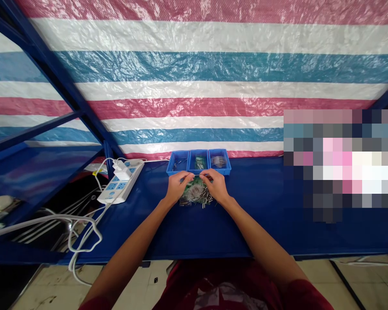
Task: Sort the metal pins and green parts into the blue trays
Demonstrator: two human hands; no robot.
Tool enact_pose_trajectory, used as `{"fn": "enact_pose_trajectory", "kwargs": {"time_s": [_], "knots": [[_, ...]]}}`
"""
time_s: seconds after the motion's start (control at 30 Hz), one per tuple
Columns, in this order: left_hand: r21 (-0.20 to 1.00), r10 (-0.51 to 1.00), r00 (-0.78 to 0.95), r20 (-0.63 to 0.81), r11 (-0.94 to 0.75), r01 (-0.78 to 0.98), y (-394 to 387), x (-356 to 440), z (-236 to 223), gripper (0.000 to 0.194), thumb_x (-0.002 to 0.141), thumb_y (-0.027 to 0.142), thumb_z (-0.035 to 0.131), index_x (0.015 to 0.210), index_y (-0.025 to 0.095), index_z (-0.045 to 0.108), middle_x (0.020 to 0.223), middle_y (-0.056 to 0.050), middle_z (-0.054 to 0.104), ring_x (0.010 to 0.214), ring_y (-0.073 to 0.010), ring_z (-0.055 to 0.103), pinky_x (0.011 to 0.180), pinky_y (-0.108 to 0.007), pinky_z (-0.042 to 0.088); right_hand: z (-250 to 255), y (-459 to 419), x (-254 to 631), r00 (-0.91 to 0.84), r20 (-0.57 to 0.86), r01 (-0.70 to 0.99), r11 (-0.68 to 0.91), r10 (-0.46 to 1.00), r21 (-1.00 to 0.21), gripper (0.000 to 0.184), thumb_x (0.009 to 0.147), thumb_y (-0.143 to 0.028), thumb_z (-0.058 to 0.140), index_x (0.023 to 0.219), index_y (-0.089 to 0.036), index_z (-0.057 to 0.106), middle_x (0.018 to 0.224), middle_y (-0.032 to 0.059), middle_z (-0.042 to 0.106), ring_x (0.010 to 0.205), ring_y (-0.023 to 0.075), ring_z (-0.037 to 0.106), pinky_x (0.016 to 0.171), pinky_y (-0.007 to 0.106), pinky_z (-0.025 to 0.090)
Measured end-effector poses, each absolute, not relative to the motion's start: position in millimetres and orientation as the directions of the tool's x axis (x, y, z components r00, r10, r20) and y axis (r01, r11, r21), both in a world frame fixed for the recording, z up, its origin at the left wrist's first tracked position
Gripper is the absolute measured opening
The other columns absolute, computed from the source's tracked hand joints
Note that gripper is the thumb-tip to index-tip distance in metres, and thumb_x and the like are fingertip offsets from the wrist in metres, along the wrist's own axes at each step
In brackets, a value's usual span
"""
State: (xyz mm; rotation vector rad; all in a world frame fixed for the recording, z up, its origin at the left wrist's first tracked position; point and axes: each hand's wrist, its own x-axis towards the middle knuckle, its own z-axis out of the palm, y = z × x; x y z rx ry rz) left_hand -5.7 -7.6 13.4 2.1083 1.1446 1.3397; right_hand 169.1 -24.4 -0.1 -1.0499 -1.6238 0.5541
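Both of my hands are raised over the blue table [187, 228], just in front of three small blue bins [198, 161]. My left hand [177, 186] and my right hand [216, 184] each pinch one end of a thin wire-like part [197, 175] stretched between them. Under the hands lies a pile of small parts [195, 194], green pieces and metal pins, partly in a clear bag. The bins hold small parts that are too small to name.
A white power strip [120, 186] with plugs and white cables [84, 232] lies at the table's left edge. A striped tarp [194, 77] hangs behind the bins. A blurred-out area [341, 165] covers the right side. Blue frame bars [51, 73] stand at the left.
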Motion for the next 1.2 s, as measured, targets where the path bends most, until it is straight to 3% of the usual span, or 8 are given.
{"fn": "enact_pose_trajectory", "kwargs": {"time_s": [0.2, 0.5, 0.6, 0.77, 0.93, 1.1, 1.2], "knots": [[0.697, 0.795, 0.136, 0.591, -0.589, 0.410, -6.7, -4.9, 12.4, 0.026, 0.082, 0.043, 0.064, 0.083, 0.018, 0.072, 0.081, -0.005, 0.074, 0.065, -0.0167, 0.065, 0.068, -0.028, 0.054, -1.6, -23.0, 170.8, -0.033, 0.522, 0.388, 0.492, 0.853, -0.779, 0.026, 0.092, -0.039, 0.048, 0.086, -0.021, 0.065, 0.081, 0.0050, 0.066, 0.067, 0.0166, 0.061, 0.066, 0.029, 0.051], [0.684, 0.790, 0.148, 0.595, -0.595, 0.421, -5.3, -7.1, 10.4, 0.024, 0.085, 0.038, 0.062, 0.078, 0.017, 0.070, 0.078, -0.004, 0.073, 0.069, -0.0163, 0.066, 0.070, -0.026, 0.053, -2.7, -24.9, 168.9, -0.012, 0.521, 0.356, 0.490, 0.854, -0.796, 0.023, 0.089, -0.041, 0.052, 0.092, -0.022, 0.066, 0.084, 0.0048, 0.067, 0.063, 0.0162, 0.061, 0.065, 0.029, 0.052], [0.738, 0.818, 0.132, 0.559, -0.564, 0.370, -4.4, -6.7, 8.2, 0.026, 0.084, 0.040, 0.062, 0.077, 0.016, 0.070, 0.074, -0.004, 0.072, 0.067, -0.0166, 0.066, 0.069, -0.027, 0.054, -1.9, -25.3, 168.6, -0.016, 0.531, 0.365, 0.500, 0.847, -0.785, 0.026, 0.091, -0.042, 0.050, 0.087, -0.022, 0.066, 0.081, 0.0043, 0.066, 0.062, 0.0159, 0.061, 0.066, 0.030, 0.051], [0.893, 0.904, 0.079, 0.421, -0.428, 0.141, -4.2, -1.4, 5.2, 0.032, 0.074, 0.045, 0.072, 0.084, 0.015, 0.072, 0.075, -0.006, 0.073, 0.064, -0.0180, 0.067, 0.058, -0.028, 0.056, 2.1, -27.7, 167.6, 0.000, 0.529, 0.379, 0.490, 0.848, -0.785, 0.028, 0.092, -0.043, 0.047, 0.086, -0.022, 0.065, 0.080, 0.0045, 0.066, 0.060, 0.0158, 0.060, 0.064, 0.030, 0.050], [0.938, 0.939, 0.061, 0.339, -0.342, 0.052, -1.8, 5.1, 1.0, 0.037, 0.068, 0.047, 0.076, 0.085, 0.015, 0.072, 0.077, -0.006, 0.073, 0.061, -0.0157, 0.064, 0.056, -0.028, 0.055, 1.4, -28.7, 165.8, -0.012, 0.527, 0.352, 0.497, 0.850, -0.793, 0.030, 0.092, -0.043, 0.046, 0.085, -0.021, 0.065, 0.078, 0.0047, 0.066, 0.058, 0.0155, 0.060, 0.061, 0.029, 0.049], [0.933, 0.927, 0.101, 0.361, -0.358, -0.043, -0.1, 5.0, 3.8, 0.030, 0.079, 0.045, 0.067, 0.090, 0.017, 0.064, 0.090, -0.008, 0.073, 0.079, -0.0199, 0.069, 0.067, -0.030, 0.056, -2.1, -27.1, 166.4, 0.000, 0.525, 0.394, 0.483, 0.851, -0.782, 0.032, 0.093, -0.043, 0.045, 0.090, -0.021, 0.068, 0.081, 0.0063, 0.068, 0.065, 0.0174, 0.061, 0.065, 0.030, 0.050], [0.897, 0.895, 0.152, 0.419, -0.434, 0.081, -1.6, -0.1, 9.5, 0.027, 0.086, 0.043, 0.061, 0.094, 0.017, 0.063, 0.086, -0.007, 0.073, 0.079, -0.0193, 0.069, 0.073, -0.031, 0.055, -1.1, -27.4, 167.5, 0.051, 0.517, 0.381, 0.462, 0.855, -0.801, 0.033, 0.093, -0.042, 0.043, 0.093, -0.020, 0.068, 0.085, 0.0070, 0.069, 0.064, 0.0170, 0.062, 0.064, 0.030, 0.051]]}}
